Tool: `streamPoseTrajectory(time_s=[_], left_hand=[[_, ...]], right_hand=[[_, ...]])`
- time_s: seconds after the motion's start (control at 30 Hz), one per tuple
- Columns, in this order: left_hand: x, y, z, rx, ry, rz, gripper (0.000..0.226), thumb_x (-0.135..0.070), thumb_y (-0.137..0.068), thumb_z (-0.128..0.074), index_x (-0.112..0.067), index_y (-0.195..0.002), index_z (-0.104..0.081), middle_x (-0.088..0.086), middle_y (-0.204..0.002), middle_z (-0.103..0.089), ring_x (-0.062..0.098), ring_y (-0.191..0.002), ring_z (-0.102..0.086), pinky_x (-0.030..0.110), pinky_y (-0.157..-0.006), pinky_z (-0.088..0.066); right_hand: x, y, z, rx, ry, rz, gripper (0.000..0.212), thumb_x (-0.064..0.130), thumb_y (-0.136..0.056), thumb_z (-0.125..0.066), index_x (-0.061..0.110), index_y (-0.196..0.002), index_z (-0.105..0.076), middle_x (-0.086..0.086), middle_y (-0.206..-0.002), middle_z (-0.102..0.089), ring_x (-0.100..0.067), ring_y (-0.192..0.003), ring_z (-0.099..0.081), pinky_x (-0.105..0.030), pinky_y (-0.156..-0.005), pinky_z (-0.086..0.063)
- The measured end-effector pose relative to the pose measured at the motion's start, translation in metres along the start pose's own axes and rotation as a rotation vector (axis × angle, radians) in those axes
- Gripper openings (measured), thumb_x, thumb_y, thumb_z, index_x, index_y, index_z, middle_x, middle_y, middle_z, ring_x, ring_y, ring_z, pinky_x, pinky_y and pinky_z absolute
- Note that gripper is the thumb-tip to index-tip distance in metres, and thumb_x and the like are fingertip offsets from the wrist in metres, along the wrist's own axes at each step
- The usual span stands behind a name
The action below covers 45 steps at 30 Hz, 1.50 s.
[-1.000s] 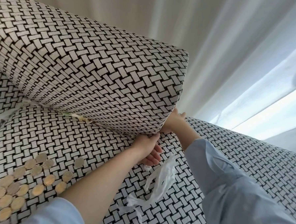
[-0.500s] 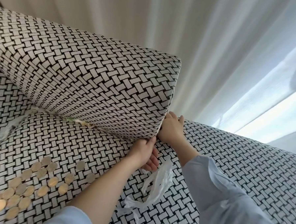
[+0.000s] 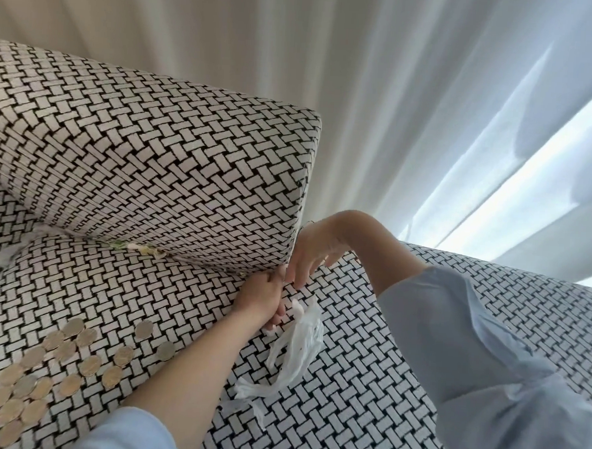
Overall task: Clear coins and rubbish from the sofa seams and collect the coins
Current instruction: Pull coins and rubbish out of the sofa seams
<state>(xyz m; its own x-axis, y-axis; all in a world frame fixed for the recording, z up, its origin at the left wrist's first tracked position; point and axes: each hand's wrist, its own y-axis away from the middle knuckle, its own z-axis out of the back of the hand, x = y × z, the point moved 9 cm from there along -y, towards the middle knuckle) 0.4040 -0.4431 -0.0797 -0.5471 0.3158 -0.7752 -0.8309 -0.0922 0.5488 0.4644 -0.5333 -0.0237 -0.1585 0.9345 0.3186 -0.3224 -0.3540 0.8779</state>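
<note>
Black-and-white basketweave fabric all over, coarse and matte, on back cushion [image 3: 147, 154] and seat [image 3: 348, 381] alike. Down at the near corner of that cushion, right hand [image 3: 308, 256], wrist arched, fingers hanging loose and slightly apart, tips pointing at the seam [image 3: 217, 266]. Looks like probing the crease for hidden bits.

Just beside it, left hand [image 3: 261, 298], thumb up against the cushion's lower edge, fingers curled round a thin white plastic bag [image 3: 295, 348], crinkly and limp, trailing across the seat. Probably gripped as a catch-all for rubbish, or as rubbish itself; cannot tell which.

Further left along the seam, scraps of wrapper [image 3: 132, 247], green and pale yellow, wedged under the cushion, not yet pulled out.

Coins [image 3: 39, 375], flat round discs, gold-toned and silvery, in a loose cluster on the seat at lower left, well apart from both hands. Parked in the open, likely for easy gathering. Behind it all, soft pleated curtains [image 3: 364, 73].
</note>
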Motion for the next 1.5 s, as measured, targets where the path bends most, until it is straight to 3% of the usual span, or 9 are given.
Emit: streamPoseTrajectory(time_s=[0.1, 0.2, 0.3, 0.43, 0.63, 0.93, 1.23, 1.37, 1.5], left_hand=[[0.002, -0.002, 0.002, -0.022, 0.025, 0.009, 0.060, -0.052, -0.099, -0.037, -0.003, -0.069, -0.054, 0.006, -0.050, -0.054, 0.013, -0.031, -0.045, 0.022, -0.037, -0.040], [0.003, -0.004, 0.002, -0.026, 0.035, -0.003, 0.059, -0.049, -0.100, -0.038, -0.002, -0.068, -0.055, 0.007, -0.051, -0.055, 0.011, -0.029, -0.045, 0.019, -0.035, -0.038], [0.003, -0.007, 0.003, -0.022, 0.037, -0.022, 0.055, -0.045, -0.101, -0.037, -0.003, -0.071, -0.056, 0.006, -0.049, -0.055, 0.010, -0.028, -0.045, 0.018, -0.033, -0.037], [0.003, -0.007, 0.002, -0.016, 0.036, -0.028, 0.050, -0.042, -0.102, -0.036, -0.007, -0.071, -0.055, 0.001, -0.041, -0.054, 0.011, -0.028, -0.046, 0.017, -0.033, -0.036], [0.004, -0.008, 0.001, 0.008, 0.080, -0.031, 0.048, -0.043, -0.102, -0.037, -0.013, -0.066, -0.050, 0.003, -0.045, -0.054, 0.012, -0.029, -0.045, 0.017, -0.033, -0.035], [0.003, -0.008, 0.005, -0.022, 0.122, -0.059, 0.046, -0.043, -0.100, -0.041, -0.012, -0.069, -0.053, 0.003, -0.046, -0.054, 0.012, -0.028, -0.046, 0.017, -0.033, -0.036], [-0.001, 0.012, 0.017, -0.049, 0.363, 0.008, 0.027, -0.018, -0.094, -0.043, -0.009, -0.069, -0.051, 0.005, -0.050, -0.056, 0.016, -0.038, -0.046, 0.022, -0.039, -0.037], [-0.007, 0.016, 0.033, -0.098, 0.389, -0.023, 0.025, -0.014, -0.093, -0.040, -0.007, -0.073, -0.054, 0.004, -0.050, -0.055, 0.013, -0.035, -0.044, 0.020, -0.035, -0.034], [-0.006, 0.019, 0.055, -0.247, 0.184, -0.140, 0.028, -0.018, -0.096, -0.042, -0.017, -0.075, -0.061, -0.004, -0.054, -0.061, 0.010, -0.039, -0.050, 0.021, -0.039, -0.038]], right_hand=[[-0.003, -0.011, 0.032, -0.413, 0.051, 0.008, 0.028, 0.021, -0.087, -0.067, 0.012, -0.112, -0.069, -0.002, -0.100, -0.074, -0.017, -0.095, -0.070, -0.037, -0.093, -0.053], [-0.008, -0.017, 0.039, -0.788, 0.233, -0.041, 0.042, 0.031, -0.089, -0.056, 0.014, -0.127, -0.059, -0.008, -0.122, -0.059, -0.028, -0.120, -0.053, -0.040, -0.098, -0.047], [-0.017, -0.037, 0.020, -0.713, 0.270, -0.079, 0.056, 0.038, -0.090, -0.051, 0.023, -0.144, -0.044, -0.003, -0.151, -0.032, -0.027, -0.141, -0.021, -0.048, -0.115, -0.017], [-0.018, -0.053, 0.014, -0.641, 0.342, -0.120, 0.072, 0.041, -0.091, -0.045, 0.028, -0.156, -0.016, -0.007, -0.163, 0.000, -0.027, -0.149, 0.008, -0.060, -0.113, 0.011], [-0.021, -0.069, 0.022, -0.550, 0.362, -0.199, 0.086, 0.052, -0.092, -0.043, 0.027, -0.155, 0.011, -0.009, -0.162, 0.018, -0.032, -0.147, 0.023, -0.065, -0.110, 0.017], [-0.021, -0.062, 0.019, -0.652, 0.258, -0.062, 0.069, 0.030, -0.098, -0.034, 0.027, -0.156, 0.002, -0.006, -0.163, 0.015, -0.027, -0.148, 0.021, -0.062, -0.113, 0.016], [-0.018, -0.041, -0.010, -0.676, 0.090, 0.083, 0.037, 0.032, -0.089, -0.047, 0.026, -0.117, -0.070, 0.001, -0.164, -0.005, -0.022, -0.149, 0.016, -0.058, -0.112, 0.023], [-0.014, -0.038, -0.007, -0.816, 0.073, -0.002, 0.047, 0.053, -0.084, -0.058, 0.030, -0.123, -0.066, 0.003, -0.161, -0.018, -0.020, -0.151, 0.005, -0.059, -0.114, 0.017], [-0.008, -0.031, -0.007, -0.986, 0.003, -0.031, 0.048, 0.042, -0.085, -0.060, 0.032, -0.132, -0.060, 0.005, -0.157, -0.031, -0.021, -0.151, -0.006, -0.058, -0.116, 0.015]])
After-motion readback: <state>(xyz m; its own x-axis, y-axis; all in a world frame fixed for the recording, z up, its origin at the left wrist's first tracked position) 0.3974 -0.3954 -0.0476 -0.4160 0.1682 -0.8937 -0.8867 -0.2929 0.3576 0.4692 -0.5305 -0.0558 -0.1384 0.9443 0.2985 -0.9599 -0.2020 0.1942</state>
